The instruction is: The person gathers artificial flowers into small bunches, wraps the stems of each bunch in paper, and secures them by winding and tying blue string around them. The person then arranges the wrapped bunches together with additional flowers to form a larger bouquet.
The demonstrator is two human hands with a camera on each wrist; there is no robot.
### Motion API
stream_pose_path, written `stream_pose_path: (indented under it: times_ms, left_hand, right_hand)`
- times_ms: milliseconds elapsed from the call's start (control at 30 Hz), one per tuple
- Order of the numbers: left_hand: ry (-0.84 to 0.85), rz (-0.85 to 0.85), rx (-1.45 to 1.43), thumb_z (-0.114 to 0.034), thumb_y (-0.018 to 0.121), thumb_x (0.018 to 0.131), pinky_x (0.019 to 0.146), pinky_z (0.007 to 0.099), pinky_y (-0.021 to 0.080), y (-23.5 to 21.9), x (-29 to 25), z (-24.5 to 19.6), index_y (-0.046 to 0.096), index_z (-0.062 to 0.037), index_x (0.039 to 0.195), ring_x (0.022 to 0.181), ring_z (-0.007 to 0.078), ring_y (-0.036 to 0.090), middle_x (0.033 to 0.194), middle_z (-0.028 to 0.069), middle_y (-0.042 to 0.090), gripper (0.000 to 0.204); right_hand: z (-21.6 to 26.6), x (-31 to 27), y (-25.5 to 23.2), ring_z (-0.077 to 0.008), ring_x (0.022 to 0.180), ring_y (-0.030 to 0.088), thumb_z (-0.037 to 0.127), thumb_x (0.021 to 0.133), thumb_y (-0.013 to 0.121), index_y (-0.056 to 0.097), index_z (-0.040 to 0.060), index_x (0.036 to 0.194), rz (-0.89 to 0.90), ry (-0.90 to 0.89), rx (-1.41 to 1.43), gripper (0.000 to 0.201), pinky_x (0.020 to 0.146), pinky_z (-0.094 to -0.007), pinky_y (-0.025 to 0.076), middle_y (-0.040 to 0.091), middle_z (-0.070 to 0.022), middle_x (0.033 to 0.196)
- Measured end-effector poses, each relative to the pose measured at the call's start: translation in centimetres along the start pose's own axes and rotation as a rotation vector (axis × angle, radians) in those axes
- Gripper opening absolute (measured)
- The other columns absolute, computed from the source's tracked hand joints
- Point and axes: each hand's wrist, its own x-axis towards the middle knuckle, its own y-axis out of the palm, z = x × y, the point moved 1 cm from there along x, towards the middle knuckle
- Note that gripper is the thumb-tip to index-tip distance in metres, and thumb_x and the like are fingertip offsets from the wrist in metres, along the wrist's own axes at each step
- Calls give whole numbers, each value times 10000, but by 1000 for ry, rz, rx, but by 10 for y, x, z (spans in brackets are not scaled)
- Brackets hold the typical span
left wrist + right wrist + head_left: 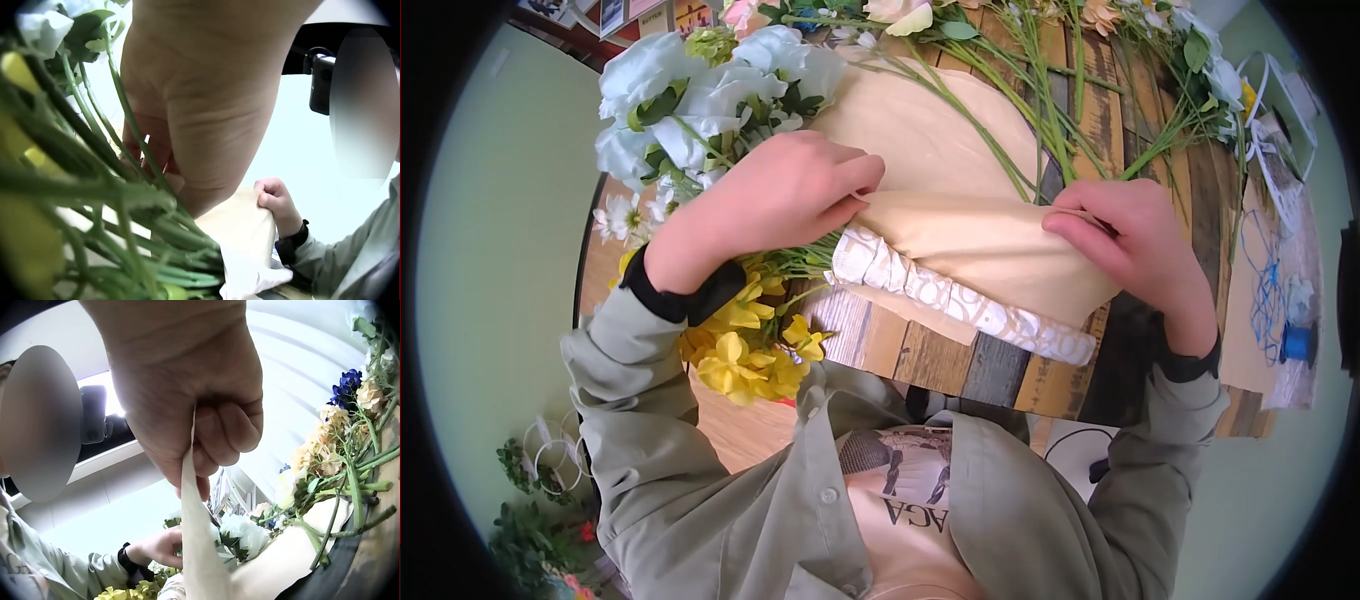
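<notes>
Table (pixel 935 358): wooden
Sheet (pixel 990 240): lies towards near edge (it's cream)
Left hand (pixel 800 185): pinches sheet
Right hand (pixel 1130 235): pinches sheet

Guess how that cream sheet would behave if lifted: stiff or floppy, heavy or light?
The cream sheet would probably be floppy, since it bends in soft folds between the left hand and right hand. It is likely light, too: its edge looks thin in the right wrist view, and fingertips pinch it.

Green stems (pixel 75 185) partly cross left hand (pixel 203 119); right hand (pixel 275 199) pinches edge of pale sheet (pixel 242 226).
</notes>
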Motion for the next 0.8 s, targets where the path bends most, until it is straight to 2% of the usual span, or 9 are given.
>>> stream_pose_path:
  times_ms: [100,233,300,400,500,567,600,733,800]
  left_hand:
    - [95,-70,94,-67,646,752,651,359,443,1,-4,-6,517,-50,850,650,296,539,708,93,539,162]
    - [9,7,-192,-199,727,713,759,376,445,-9,-5,-14,552,-42,983,849,293,551,851,83,578,358]
    - [126,-78,-123,-228,764,670,797,390,434,0,1,-16,556,-48,1044,932,293,536,900,85,581,464]
    - [125,78,-239,-127,761,613,731,389,448,5,7,-24,563,-54,917,817,294,555,830,71,554,370]
    - [177,91,-223,-86,733,593,647,377,452,4,6,-25,544,-48,813,750,283,559,806,62,543,292]
    - [215,56,-189,-85,703,599,619,369,449,7,2,-27,538,-51,790,733,269,558,792,60,532,255]
    - [250,20,-158,-84,674,605,591,362,446,8,-1,-29,531,-54,767,716,256,557,777,57,521,218]
    - [329,-6,58,-147,580,637,581,324,458,8,-10,-41,504,-85,747,688,195,546,760,28,494,148]
    - [374,-53,201,-148,584,629,589,308,466,16,-17,-45,493,-92,741,684,181,542,757,20,488,154]
  right_hand:
    - [0,-2,-3,-277,596,549,213,834,627,602,72,782,-5,-1,-11,152,515,-355,409,572,-88,663]
    - [3,-2,0,-261,574,539,214,834,628,596,90,778,-35,-78,-29,140,488,-344,396,555,-72,641]
    - [9,-5,2,-257,565,533,215,836,626,592,95,772,-50,-113,-76,140,479,-341,391,544,-64,634]
    - [34,-11,3,-256,548,517,217,839,625,586,102,759,-34,-204,-82,145,465,-340,383,521,-53,623]
    - [35,-11,5,-223,523,514,214,847,622,589,85,784,99,-267,60,147,459,-329,379,528,-49,635]
    - [18,-3,8,-129,535,547,155,814,666,636,51,769,17,-119,552,117,471,-279,385,614,-43,675]
    - [13,3,1,-111,582,546,166,846,636,611,13,841,173,253,568,156,516,-269,413,603,-42,694]
    - [-24,2,50,-133,633,546,188,867,618,581,-11,931,228,219,399,212,562,-283,429,589,-50,728]
    - [-10,-2,65,-170,657,539,218,870,618,566,-3,983,482,243,576,253,592,-301,434,566,-65,744]
